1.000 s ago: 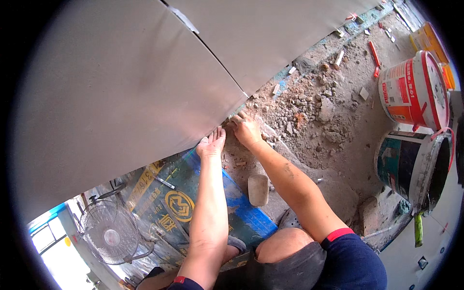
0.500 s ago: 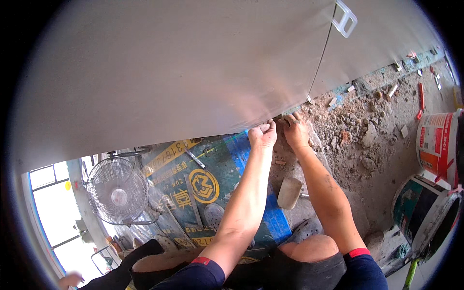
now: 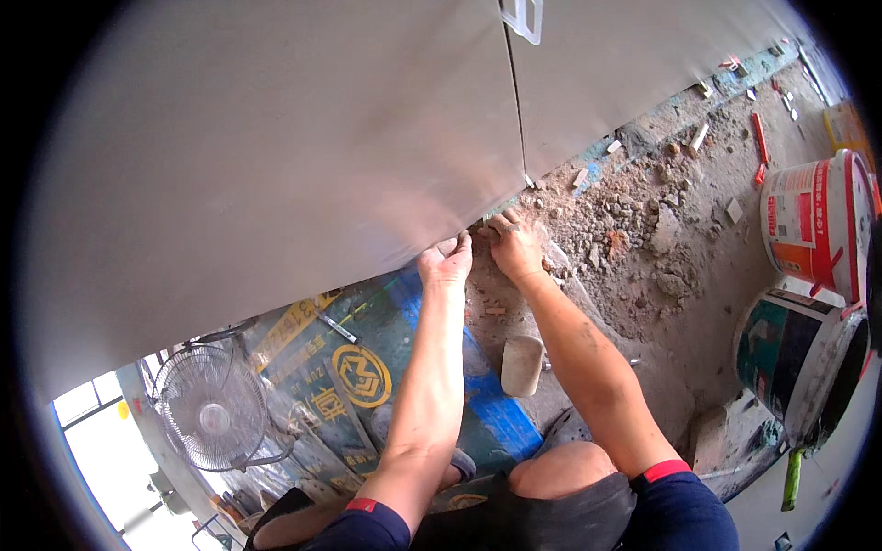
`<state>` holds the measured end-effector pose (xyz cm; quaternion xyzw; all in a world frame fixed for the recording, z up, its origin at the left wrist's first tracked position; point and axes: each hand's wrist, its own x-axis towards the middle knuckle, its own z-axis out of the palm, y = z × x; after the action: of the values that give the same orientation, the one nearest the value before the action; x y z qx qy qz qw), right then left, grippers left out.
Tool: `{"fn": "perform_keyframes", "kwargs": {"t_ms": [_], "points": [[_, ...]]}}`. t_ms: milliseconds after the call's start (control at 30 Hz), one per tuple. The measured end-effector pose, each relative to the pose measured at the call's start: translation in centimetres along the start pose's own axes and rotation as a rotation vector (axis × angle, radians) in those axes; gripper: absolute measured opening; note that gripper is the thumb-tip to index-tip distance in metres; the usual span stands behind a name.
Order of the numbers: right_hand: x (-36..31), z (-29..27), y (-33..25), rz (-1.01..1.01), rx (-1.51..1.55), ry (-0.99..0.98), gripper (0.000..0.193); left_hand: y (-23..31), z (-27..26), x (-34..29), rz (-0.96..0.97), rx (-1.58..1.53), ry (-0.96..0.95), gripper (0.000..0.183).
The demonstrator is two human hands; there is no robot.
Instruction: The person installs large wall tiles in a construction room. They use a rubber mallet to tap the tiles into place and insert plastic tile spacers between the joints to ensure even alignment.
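A large grey wall panel (image 3: 276,174) stands in front of me, its lower edge running just above the floor. My left hand (image 3: 446,259) is turned palm up at that edge, fingers curled against it; whether it grips the panel or a small piece is hidden. Close beside it on the right, my right hand (image 3: 516,246) has its fingers bent down at the foot of the panel, the tips out of sight. A narrow dark seam parts this panel from a second grey panel (image 3: 616,73). Where the seam meets the bottom sits a small light clip (image 3: 528,181).
Rubble (image 3: 634,239) covers the floor along the right panel. A trowel-like tool with a pale blade (image 3: 522,365) lies below my right forearm. Two buckets, white-red (image 3: 795,220) and dark green (image 3: 781,354), stand at right. A fan (image 3: 211,409) and printed green sheeting (image 3: 386,331) are at left.
The whole view has shifted, so panels, hands and buckets appear farther left. Both hands stay at the panel's lower edge with much the same finger pose.
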<state>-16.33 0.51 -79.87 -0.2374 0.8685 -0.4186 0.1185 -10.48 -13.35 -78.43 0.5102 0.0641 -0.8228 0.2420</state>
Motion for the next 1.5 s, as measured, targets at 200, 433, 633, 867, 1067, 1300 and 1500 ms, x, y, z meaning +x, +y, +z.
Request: {"fn": "perform_keyframes", "kwargs": {"t_ms": [200, 433, 633, 867, 1067, 1300, 1500], "points": [[-0.1, 0.1, 0.6, -0.005, -0.020, 0.006, 0.010, -0.4, 0.4, 0.1, 0.006, -0.080, 0.065, 0.038], [0.1, 0.0, -0.3, 0.024, -0.027, -0.010, 0.013, 0.5, -0.1, 0.6, -0.037, -0.083, 0.109, 0.032], [0.2, 0.3, -0.4, 0.015, -0.009, 0.065, 0.016, 0.7, -0.5, 1.4, 0.008, -0.075, 0.030, 0.042], [-0.1, 0.1, -0.2, -0.011, -0.064, 0.029, 0.018, 0.0, -0.1, -0.2, 0.010, -0.038, 0.053, 0.039], [-0.3, 0.5, -0.3, -0.027, -0.060, 0.057, 0.020, 0.5, -0.1, 0.2, 0.061, 0.011, -0.060, 0.040], [-0.4, 0.8, 0.3, -0.043, -0.033, 0.086, 0.021, -0.7, -1.4, -7.3, 0.185, 0.272, -0.075, 0.043], [-0.6, 0.0, 0.1, -0.024, -0.020, 0.063, 0.025, 2.8, -6.2, -14.7, 0.257, 0.546, -0.269, 0.065]]}}
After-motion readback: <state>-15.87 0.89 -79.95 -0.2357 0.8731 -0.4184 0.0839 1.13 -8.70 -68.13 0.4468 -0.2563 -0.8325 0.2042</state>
